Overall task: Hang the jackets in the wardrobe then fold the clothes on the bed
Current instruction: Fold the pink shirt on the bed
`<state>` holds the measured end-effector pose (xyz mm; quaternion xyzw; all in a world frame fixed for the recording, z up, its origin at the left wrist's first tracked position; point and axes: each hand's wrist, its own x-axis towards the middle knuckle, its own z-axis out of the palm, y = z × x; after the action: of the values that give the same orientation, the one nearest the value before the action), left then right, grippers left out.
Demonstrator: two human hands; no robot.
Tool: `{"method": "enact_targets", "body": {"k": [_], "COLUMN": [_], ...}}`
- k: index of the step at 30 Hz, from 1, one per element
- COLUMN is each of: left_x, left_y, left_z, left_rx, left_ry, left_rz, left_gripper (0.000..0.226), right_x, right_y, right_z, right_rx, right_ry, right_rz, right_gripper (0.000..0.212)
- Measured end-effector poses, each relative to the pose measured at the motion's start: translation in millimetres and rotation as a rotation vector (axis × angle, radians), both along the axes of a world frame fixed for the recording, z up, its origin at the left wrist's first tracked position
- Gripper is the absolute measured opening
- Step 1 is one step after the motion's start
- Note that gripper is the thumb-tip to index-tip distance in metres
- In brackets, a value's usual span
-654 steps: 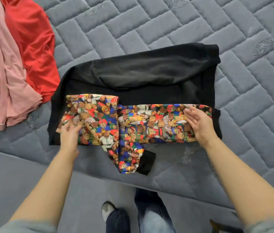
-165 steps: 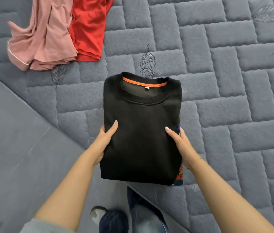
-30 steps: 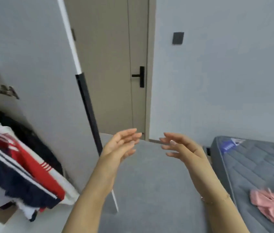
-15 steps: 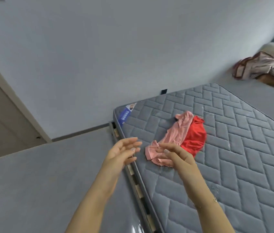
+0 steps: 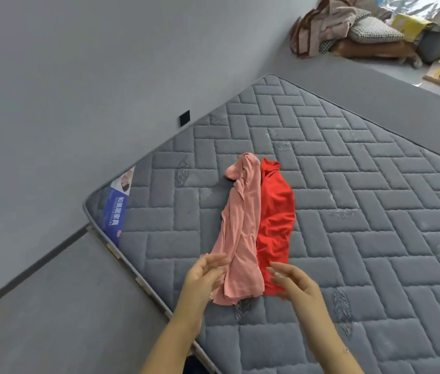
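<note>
A crumpled pink garment (image 5: 241, 233) and a red garment (image 5: 277, 217) are laid touching, side by side, on the grey quilted mattress (image 5: 361, 211) of the bed. The left hand (image 5: 204, 276) and right hand (image 5: 293, 283) are held over their near ends, fingers relaxed, nothing gripped. A pile of 2 or more cushions (image 5: 370, 31) is seen by the far wall.

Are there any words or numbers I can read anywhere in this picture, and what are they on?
Blue label on the corner of the mattress: white characters, too blurred to read.
Pale top part of that same label: a small picture, no words I can make out.
Yellow packaging in the far pile: no print that can be read.
Pink garment and red garment: no writing shows.
</note>
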<state>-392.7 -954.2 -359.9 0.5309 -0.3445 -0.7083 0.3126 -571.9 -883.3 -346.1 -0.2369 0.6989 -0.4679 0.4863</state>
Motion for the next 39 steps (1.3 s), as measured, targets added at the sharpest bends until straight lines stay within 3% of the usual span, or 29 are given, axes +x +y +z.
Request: {"method": "enact_targets", "body": {"k": [9, 12, 15, 18, 23, 25, 27, 29, 31, 33, 35, 39], "left_x": [-53, -81, -104, -108, -75, -56, -38, -24, -16, -11, -12, -30], "left_y": [-153, -178, -188, -184, -165, -156, -141, -123, -104, -86, -68, -29], "left_z": [-185, -246, -291, -322, -327, -320, -314, -310, -305, -299, -289, -266], "left_rx": [0.02, -0.004, -0.016, -0.147, -0.207, -0.132, -0.004, 0.085, 0.125, 0.151, 0.155, 0.078], "left_ry": [-0.294, -0.489, -0.564, -0.704, -0.459, -0.353, -0.281, -0.272, -0.303, -0.3, -0.284, -0.317], "left_rz": [-0.18, -0.241, -0.36, -0.364, -0.236, -0.242, -0.238, -0.251, -0.244, -0.21, -0.164, -0.139], "left_gripper": [0.023, 0.052, 0.083, 0.07, 0.018, 0.016, 0.022, 0.036, 0.043, 0.042, 0.04, 0.038], "right_x": [5, -2, -6, -10, -20, -19, -15, -8, -2, -2, -7, -23], "right_y": [-134, -143, -130, -105, -60, -53, -53, -56, -57, -58, -56, -18], "right_z": [-142, -196, -246, -279, -296, -299, -302, -306, -312, -314, -312, -298], "right_rx": [0.027, 0.045, 0.085, 0.136, 0.194, 0.216, 0.247, 0.277, 0.335, 0.375, 0.326, 0.154], "right_ry": [-0.024, 0.019, 0.057, 0.032, 0.007, 0.017, 0.053, 0.214, 0.47, 0.617, 0.607, 0.464], "right_rz": [-0.195, -0.196, -0.257, -0.321, -0.337, -0.359, -0.335, -0.194, 0.003, 0.11, 0.063, -0.14], "right_gripper": [0.024, 0.024, 0.026, 0.028, 0.026, 0.029, 0.047, 0.064, 0.054, 0.03, 0.013, 0.012]}}
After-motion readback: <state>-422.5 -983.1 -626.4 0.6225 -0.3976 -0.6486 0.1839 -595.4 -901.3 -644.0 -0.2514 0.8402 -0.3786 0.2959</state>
